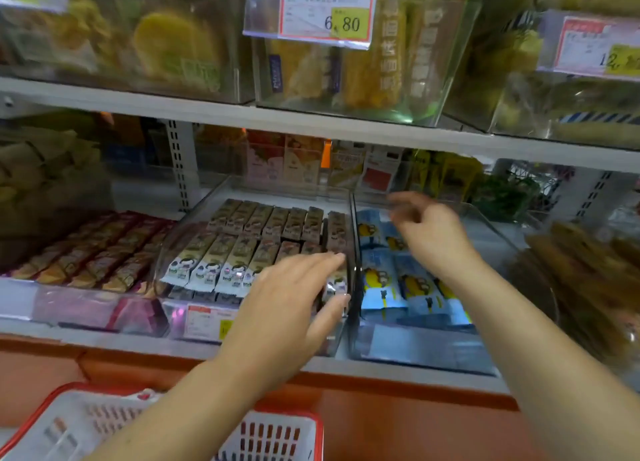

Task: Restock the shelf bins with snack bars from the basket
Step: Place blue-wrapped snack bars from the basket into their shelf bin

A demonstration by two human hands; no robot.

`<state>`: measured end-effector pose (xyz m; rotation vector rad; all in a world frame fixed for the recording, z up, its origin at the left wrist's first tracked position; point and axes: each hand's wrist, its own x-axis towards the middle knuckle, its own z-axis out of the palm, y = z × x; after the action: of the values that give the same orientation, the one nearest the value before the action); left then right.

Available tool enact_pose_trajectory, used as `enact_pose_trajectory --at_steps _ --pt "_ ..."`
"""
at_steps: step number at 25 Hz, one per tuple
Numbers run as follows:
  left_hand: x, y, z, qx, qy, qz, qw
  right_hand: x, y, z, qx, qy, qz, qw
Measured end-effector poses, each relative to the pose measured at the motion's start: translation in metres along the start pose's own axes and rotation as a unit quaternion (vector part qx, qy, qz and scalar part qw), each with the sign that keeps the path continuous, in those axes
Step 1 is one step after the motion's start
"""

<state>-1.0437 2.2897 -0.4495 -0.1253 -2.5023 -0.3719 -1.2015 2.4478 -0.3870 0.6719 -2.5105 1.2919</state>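
A clear middle shelf bin point(194, 233) holds rows of cream-and-brown snack bars point(242, 242). My left hand point(291, 304) lies over the bin's front right part, fingers straight. One bar point(335, 284) shows between its fingers and thumb. My right hand point(429, 232) is blurred and hovers over the neighbouring bin of blue-and-yellow packets point(382, 280). Its fingers are loosely bent with nothing seen in them. The white basket with a red rim point(313, 420) sits at the bottom left, under my left forearm. Its contents are hidden.
A left bin holds red-brown bars point(100, 252). To the far right stands a bin of brownish packets point(581, 270). The upper shelf carries clear bins of yellow snacks and a price tag point(310, 11). An orange ledge point(398, 422) runs below the shelf.
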Motion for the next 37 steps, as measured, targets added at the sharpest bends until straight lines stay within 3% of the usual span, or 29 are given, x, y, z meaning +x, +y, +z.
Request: enact_pose_trajectory --at_steps 2,4,6,8,9,11,13,14,16,19,21,23,26,29,33,35,37 --pt "-0.042 -0.004 -0.011 -0.054 0.016 0.003 0.998 -0.044 -0.024 -0.005 0.096 0.030 -0.064 0.993" --pt "-0.097 -0.017 -0.010 -0.090 -0.003 -0.045 0.995 -0.105 -0.031 0.018 0.170 -0.045 -0.046 0.983" --pt "-0.151 -0.037 -0.002 -0.121 -0.100 -0.166 0.974 -0.169 -0.024 0.060 0.195 -0.190 0.079 0.959" --pt "-0.205 -0.062 0.010 -0.137 -0.222 -0.306 0.916 -0.228 -0.010 0.111 0.140 -0.358 0.213 0.898" --pt "-0.228 -0.073 0.015 -0.140 -0.271 -0.357 0.883 -0.251 0.000 0.135 0.127 -0.401 0.282 0.862" --pt "-0.270 -0.090 0.021 -0.136 -0.330 -0.404 0.842 -0.287 0.022 0.177 0.155 -0.397 0.412 0.805" --pt "-0.302 -0.101 0.022 -0.127 -0.357 -0.419 0.825 -0.313 0.038 0.211 0.159 -0.373 0.490 0.771" --pt "-0.313 -0.105 0.023 -0.122 -0.365 -0.422 0.821 -0.323 0.047 0.226 0.110 -0.394 0.483 0.774" --pt "-0.328 -0.111 0.025 -0.117 -0.387 -0.423 0.811 -0.343 0.067 0.254 -0.050 -0.512 0.368 0.775" --pt "-0.346 -0.117 0.029 -0.141 -0.415 -0.438 0.785 -0.366 0.073 0.280 -0.205 -0.664 0.190 0.694" --pt "-0.354 -0.119 0.031 -0.142 -0.432 -0.437 0.776 -0.371 0.071 0.285 -0.245 -0.713 0.129 0.644" --pt "-0.358 -0.119 0.033 -0.146 -0.440 -0.438 0.771 -0.372 0.070 0.286 -0.278 -0.729 0.099 0.618" --pt "-0.358 -0.115 0.036 -0.170 -0.438 -0.448 0.761 -0.368 0.069 0.280 -0.243 -0.712 0.136 0.645" --pt "-0.357 -0.105 0.039 -0.253 -0.421 -0.484 0.724 -0.358 0.064 0.268 -0.092 -0.655 0.248 0.708" --pt "-0.336 -0.102 0.031 -0.383 -0.284 -0.556 0.681 -0.337 0.042 0.247 0.070 -0.571 0.279 0.769" --pt "-0.320 -0.103 0.021 -0.446 -0.209 -0.591 0.639 -0.326 0.030 0.230 0.143 -0.540 0.297 0.774" --pt "-0.299 -0.100 0.009 -0.469 -0.170 -0.589 0.636 -0.313 0.023 0.208 0.203 -0.518 0.316 0.769"
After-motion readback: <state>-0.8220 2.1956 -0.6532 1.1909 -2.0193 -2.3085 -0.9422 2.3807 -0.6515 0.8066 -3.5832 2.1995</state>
